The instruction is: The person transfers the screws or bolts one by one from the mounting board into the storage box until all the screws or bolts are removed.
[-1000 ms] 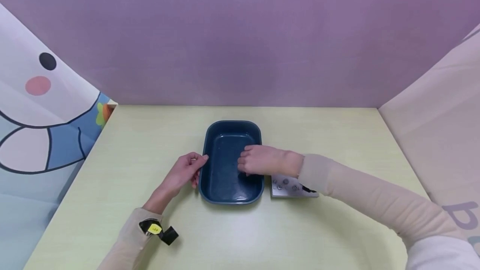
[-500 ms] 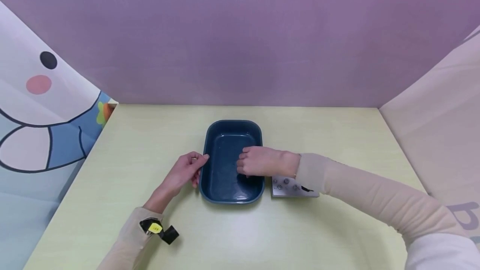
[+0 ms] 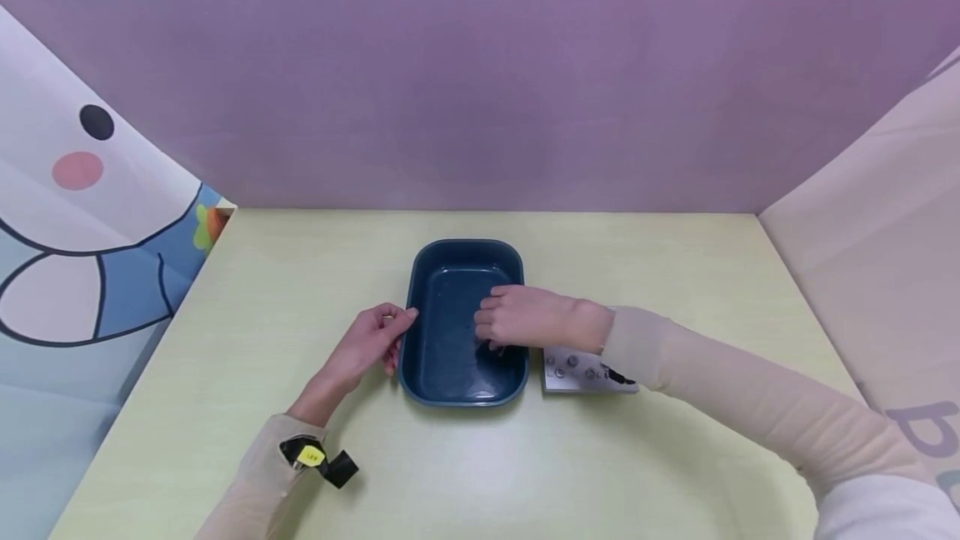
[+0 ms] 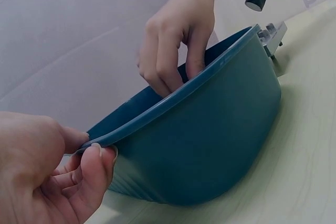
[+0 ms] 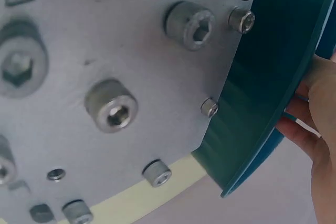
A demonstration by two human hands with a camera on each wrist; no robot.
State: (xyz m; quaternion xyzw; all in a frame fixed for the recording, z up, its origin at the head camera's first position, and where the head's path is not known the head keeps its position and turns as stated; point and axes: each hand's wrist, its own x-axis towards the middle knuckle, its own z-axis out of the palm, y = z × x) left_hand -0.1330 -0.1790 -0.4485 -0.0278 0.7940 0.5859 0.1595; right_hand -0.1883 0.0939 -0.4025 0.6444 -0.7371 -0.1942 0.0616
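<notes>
A dark teal, rounded rectangular tub [image 3: 446,357] stands on the table. My left hand [image 3: 371,344] pinches the tub's left rim between thumb and fingers, seen close in the left wrist view. My right hand [image 3: 521,317] reaches over the right rim with bent fingers pointing down into the tub. In the left wrist view the tub wall [image 4: 210,135] hides the fingertips of the right hand [image 4: 176,40], so I cannot tell whether they hold anything. Under the right forearm, right beside the tub, lies a silver metal plate [image 3: 577,375] with several socket-head bolts [image 5: 111,106] standing up from it.
The pale yellow-green table [image 3: 465,473] has a purple cloth wall [image 3: 480,73] behind it. A printed cartoon cloth [image 3: 60,273] hangs on the left and a pale cloth [image 3: 885,273] on the right. A black strap with a yellow tag [image 3: 309,457] is on the left wrist.
My right hand dips slightly toward me, then rises back a little away from me over the tub. The left hand, the tub and the metal plate stay in place.
</notes>
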